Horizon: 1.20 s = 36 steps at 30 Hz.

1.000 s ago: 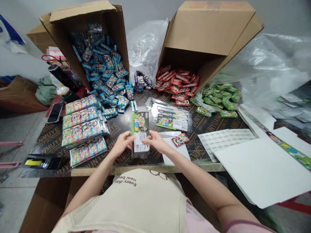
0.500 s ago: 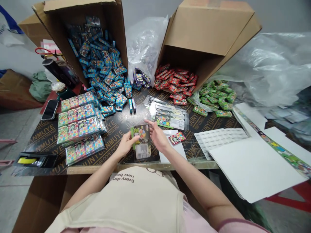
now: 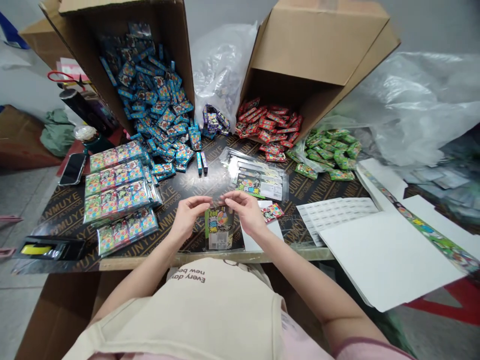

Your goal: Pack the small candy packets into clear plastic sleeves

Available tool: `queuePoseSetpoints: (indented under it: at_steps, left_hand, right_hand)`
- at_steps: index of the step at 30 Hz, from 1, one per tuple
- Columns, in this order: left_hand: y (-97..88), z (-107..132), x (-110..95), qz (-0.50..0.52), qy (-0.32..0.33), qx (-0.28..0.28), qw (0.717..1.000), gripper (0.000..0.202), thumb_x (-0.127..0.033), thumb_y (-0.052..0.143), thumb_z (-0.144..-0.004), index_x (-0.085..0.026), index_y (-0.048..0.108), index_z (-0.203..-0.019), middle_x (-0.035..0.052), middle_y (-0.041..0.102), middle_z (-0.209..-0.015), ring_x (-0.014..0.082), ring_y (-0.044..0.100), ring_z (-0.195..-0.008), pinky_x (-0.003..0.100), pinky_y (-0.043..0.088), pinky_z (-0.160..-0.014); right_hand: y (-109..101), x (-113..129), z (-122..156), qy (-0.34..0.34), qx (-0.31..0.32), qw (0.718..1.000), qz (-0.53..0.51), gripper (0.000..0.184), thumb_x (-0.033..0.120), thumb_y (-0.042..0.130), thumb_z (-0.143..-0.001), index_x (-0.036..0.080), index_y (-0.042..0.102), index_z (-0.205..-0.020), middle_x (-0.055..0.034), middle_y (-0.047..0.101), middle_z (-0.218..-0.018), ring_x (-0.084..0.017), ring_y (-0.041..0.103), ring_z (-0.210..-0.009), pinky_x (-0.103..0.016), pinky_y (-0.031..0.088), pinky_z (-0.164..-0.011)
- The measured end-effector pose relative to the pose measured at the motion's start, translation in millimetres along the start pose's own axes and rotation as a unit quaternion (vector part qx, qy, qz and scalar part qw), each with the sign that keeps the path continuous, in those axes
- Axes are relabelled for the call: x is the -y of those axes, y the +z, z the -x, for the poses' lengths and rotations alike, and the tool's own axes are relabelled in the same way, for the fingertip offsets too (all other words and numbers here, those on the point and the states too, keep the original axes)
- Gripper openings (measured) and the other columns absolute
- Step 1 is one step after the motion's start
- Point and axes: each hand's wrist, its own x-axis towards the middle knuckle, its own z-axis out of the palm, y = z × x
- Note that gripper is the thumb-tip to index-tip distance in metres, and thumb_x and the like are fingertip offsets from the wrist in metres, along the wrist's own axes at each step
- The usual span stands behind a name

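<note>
A clear plastic sleeve with a green printed header card (image 3: 219,227) stands between my hands near the table's front edge. My left hand (image 3: 187,217) pinches its top left corner, fingers curled. My right hand (image 3: 245,212) pinches the top right corner. A single red card pack (image 3: 273,212) lies on a white sheet just right of my right hand. A stack of flat empty sleeves (image 3: 258,177) lies beyond my hands.
Tipped cardboard boxes spill blue packs (image 3: 157,110) and red packs (image 3: 268,127). Purple packs (image 3: 213,120) and green packs (image 3: 330,150) lie behind. Filled sleeves (image 3: 116,195) are stacked at left, with a phone (image 3: 72,169) and tape dispenser (image 3: 48,247). White sheets (image 3: 386,250) lie right.
The sleeve came closer to the table's front edge and now stands more upright. Both hands moved from its lower sides to its top corners.
</note>
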Motion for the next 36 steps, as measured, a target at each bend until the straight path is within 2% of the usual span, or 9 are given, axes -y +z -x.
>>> queuePoseSetpoints:
  at_steps: [4,11,15,23,25,28,31,33,36]
  left_hand:
    - [-1.7,10.6,-13.2,-0.168,0.182,0.008,0.969,0.01,-0.031,0.076,-0.067,-0.021,0.076,-0.071,0.0065,0.073,-0.082,0.0214,0.065,-0.081,0.035,0.05,-0.081]
    - [-6.5,-1.0,-22.8,-0.184,0.117,0.039,0.975,0.022,-0.031,0.081,-0.061,-0.016,0.076,-0.076,0.0057,0.071,-0.072,0.0187,0.064,-0.065,0.029,0.05,-0.064]
    - [-5.7,-3.7,-26.6,-0.24,0.172,0.063,0.953,0.01,-0.027,0.074,-0.069,-0.017,0.075,-0.069,0.0041,0.068,-0.065,0.0153,0.061,-0.061,0.025,0.046,-0.057]
    - [-10.5,17.0,-17.6,-0.427,0.404,0.083,0.805,0.008,-0.024,0.066,-0.08,-0.018,0.072,-0.08,0.0094,0.071,-0.09,0.0191,0.064,-0.083,0.033,0.051,-0.074]
    - [-10.0,16.8,-14.3,-0.432,0.422,0.101,0.791,0.011,-0.024,0.063,-0.083,-0.017,0.07,-0.08,0.0103,0.072,-0.091,0.0183,0.066,-0.081,0.031,0.052,-0.073]
    - [-9.2,12.8,-12.3,-0.403,0.411,0.112,0.81,0.016,-0.022,0.06,-0.086,-0.017,0.068,-0.073,0.009,0.073,-0.085,0.0151,0.067,-0.072,0.026,0.052,-0.065]
    - [-14.0,10.8,-14.2,-0.343,0.393,0.078,0.85,0.013,-0.021,0.064,-0.083,-0.017,0.068,-0.071,0.0064,0.073,-0.076,0.0143,0.068,-0.069,0.024,0.052,-0.064]
    - [-21.1,12.1,-15.8,-0.301,0.378,0.016,0.875,0.01,-0.021,0.068,-0.079,-0.017,0.07,-0.071,0.0051,0.073,-0.074,0.015,0.069,-0.07,0.025,0.053,-0.065]
    - [-34.7,15.8,-15.7,-0.242,0.341,-0.124,0.9,0.007,-0.023,0.071,-0.076,-0.018,0.071,-0.071,0.0039,0.073,-0.074,0.0155,0.069,-0.071,0.027,0.054,-0.068]
  right_hand:
    - [-5.3,-3.1,8.6,-0.144,-0.001,0.981,0.132,0.007,0.031,0.073,-0.072,0.028,0.076,-0.077,-0.0028,0.075,-0.091,-0.024,0.068,-0.093,-0.044,0.047,-0.096]
    - [-3.1,11.4,10.8,-0.088,0.031,0.98,0.178,0.014,0.036,0.072,-0.075,0.024,0.075,-0.081,-0.0016,0.071,-0.072,-0.017,0.062,-0.06,-0.031,0.05,-0.059]
    - [-1.3,13.4,6.7,-0.094,0.053,0.978,0.181,0.017,0.038,0.071,-0.076,0.02,0.071,-0.074,-0.0002,0.067,-0.066,-0.013,0.057,-0.053,-0.026,0.046,-0.052]
    - [-20.0,4.0,20.3,-0.231,0.1,0.933,0.257,0.011,0.03,0.065,-0.083,0.023,0.074,-0.088,-0.0061,0.073,-0.102,-0.021,0.068,-0.096,-0.038,0.053,-0.088]
    - [-23.8,0.7,24.2,-0.284,0.107,0.914,0.271,0.012,0.025,0.064,-0.085,0.026,0.073,-0.092,-0.0056,0.073,-0.105,-0.021,0.068,-0.096,-0.038,0.053,-0.088]
    - [-28.4,-1.7,23.1,-0.291,0.119,0.905,0.287,0.015,0.025,0.061,-0.088,0.028,0.072,-0.099,-0.0055,0.07,-0.113,-0.021,0.065,-0.104,-0.04,0.05,-0.094]
    - [-33.2,-8.2,18.2,-0.227,0.094,0.937,0.246,0.039,0.041,0.059,-0.089,0.029,0.058,-0.125,-0.0086,0.054,-0.137,-0.025,0.057,-0.119,-0.044,0.046,-0.1]
    - [-34.7,-18.9,17.4,-0.16,0.1,0.957,0.22,0.062,0.05,0.063,-0.083,0.028,0.044,-0.138,-0.0118,0.051,-0.138,-0.026,0.058,-0.117,-0.044,0.048,-0.097]
    - [-31.4,-39.8,19.4,-0.052,0.156,0.961,0.223,0.07,0.051,0.072,-0.074,0.024,0.047,-0.134,-0.0086,0.067,-0.105,-0.023,0.065,-0.092,-0.038,0.054,-0.082]
